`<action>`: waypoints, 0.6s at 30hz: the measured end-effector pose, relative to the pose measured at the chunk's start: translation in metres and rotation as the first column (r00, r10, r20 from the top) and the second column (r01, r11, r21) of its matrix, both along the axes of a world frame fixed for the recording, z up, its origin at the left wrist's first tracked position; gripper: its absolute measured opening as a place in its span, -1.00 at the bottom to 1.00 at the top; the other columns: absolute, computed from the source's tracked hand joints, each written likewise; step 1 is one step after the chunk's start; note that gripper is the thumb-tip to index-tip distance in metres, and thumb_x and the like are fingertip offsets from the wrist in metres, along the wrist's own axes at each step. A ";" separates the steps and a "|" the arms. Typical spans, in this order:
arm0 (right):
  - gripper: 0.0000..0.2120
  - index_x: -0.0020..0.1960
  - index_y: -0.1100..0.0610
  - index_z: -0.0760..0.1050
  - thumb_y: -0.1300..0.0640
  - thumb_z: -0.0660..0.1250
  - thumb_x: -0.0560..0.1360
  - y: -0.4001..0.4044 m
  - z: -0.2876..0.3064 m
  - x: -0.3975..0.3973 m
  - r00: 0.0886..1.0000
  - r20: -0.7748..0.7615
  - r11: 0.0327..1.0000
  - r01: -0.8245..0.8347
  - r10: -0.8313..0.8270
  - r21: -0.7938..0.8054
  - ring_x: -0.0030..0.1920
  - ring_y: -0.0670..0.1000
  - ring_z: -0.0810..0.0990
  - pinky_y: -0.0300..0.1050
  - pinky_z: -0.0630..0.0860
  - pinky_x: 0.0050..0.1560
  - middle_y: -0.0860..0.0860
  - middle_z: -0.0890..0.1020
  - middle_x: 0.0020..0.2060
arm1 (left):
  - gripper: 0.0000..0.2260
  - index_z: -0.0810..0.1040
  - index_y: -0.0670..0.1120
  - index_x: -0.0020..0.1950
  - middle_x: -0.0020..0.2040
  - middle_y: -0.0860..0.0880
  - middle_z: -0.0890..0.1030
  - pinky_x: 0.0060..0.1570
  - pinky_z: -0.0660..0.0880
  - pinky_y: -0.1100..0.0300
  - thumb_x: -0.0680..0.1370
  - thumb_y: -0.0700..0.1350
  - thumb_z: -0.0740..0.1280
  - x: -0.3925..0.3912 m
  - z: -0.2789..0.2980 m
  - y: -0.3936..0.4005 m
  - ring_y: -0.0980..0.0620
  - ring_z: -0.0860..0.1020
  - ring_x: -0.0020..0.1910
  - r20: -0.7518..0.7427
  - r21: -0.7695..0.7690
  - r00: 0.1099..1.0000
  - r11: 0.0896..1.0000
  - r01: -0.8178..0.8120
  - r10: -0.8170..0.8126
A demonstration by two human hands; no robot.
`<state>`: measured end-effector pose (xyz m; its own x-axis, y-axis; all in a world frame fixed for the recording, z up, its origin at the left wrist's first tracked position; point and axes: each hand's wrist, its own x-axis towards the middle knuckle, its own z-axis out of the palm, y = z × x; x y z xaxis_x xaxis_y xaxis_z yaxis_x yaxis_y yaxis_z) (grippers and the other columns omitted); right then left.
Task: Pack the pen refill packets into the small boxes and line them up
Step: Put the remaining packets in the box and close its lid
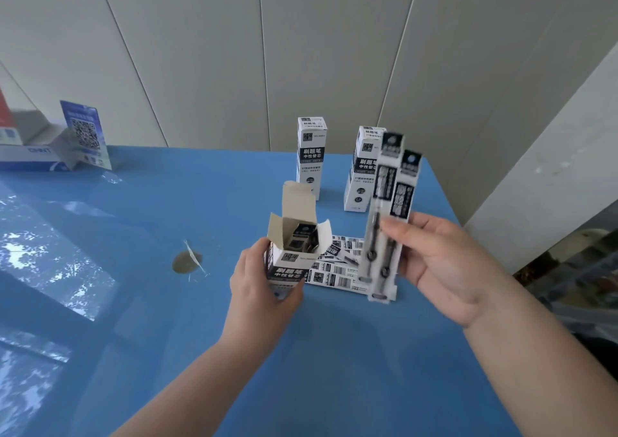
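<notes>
A: What lies before you?

B: A blue table (150,302). Far right on it stand two closed boxes (311,157), upright and apart.

A: And your hands?

B: Your left hand (264,281) grips an open box (294,246), flaps up, packets inside. Your right hand (444,262) pinches two refill packets (389,202) upright, just right of that box. More loose packets (337,266) lie flat between your hands.
</notes>
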<state>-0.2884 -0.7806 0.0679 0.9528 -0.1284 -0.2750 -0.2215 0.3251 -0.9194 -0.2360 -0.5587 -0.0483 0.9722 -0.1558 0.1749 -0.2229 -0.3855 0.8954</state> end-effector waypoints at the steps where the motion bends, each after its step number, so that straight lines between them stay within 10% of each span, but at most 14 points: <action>1: -0.77 0.00 0.23 0.66 0.13 0.42 0.41 0.005 0.006 0.001 0.999 0.037 0.999 0.031 -0.032 0.036 -0.13 0.15 0.70 0.01 0.69 -0.06 0.21 0.71 -0.10 | -0.52 0.37 0.21 0.22 0.08 0.18 0.46 0.14 0.50 -0.20 0.39 -0.03 0.48 0.000 -0.001 0.000 -0.06 0.50 0.13 0.013 0.011 1.000 1.000 0.001 -0.001; 6: -0.92 -0.09 0.10 0.71 0.14 0.46 0.46 0.028 0.026 0.009 0.967 0.180 0.984 0.172 -0.179 0.057 -0.17 -0.05 0.60 -0.28 0.55 -0.23 0.03 0.72 -0.15 | -0.53 0.40 0.09 0.23 0.06 0.22 0.44 0.14 0.48 -0.19 0.43 -0.14 0.53 0.001 -0.005 -0.002 0.01 0.45 0.11 0.059 0.057 0.998 0.998 -0.010 0.007; 18: -0.89 -0.09 0.16 0.67 0.11 0.47 0.48 0.060 0.016 0.024 0.918 0.320 0.842 0.356 -0.235 -0.405 -0.06 0.31 0.68 0.28 0.65 -0.03 0.19 0.74 -0.16 | -0.53 0.37 0.18 0.27 0.11 0.38 0.38 0.12 0.48 -0.15 0.40 0.06 0.42 -0.005 -0.006 -0.002 0.19 0.41 0.16 0.148 0.086 0.989 0.996 0.013 -0.026</action>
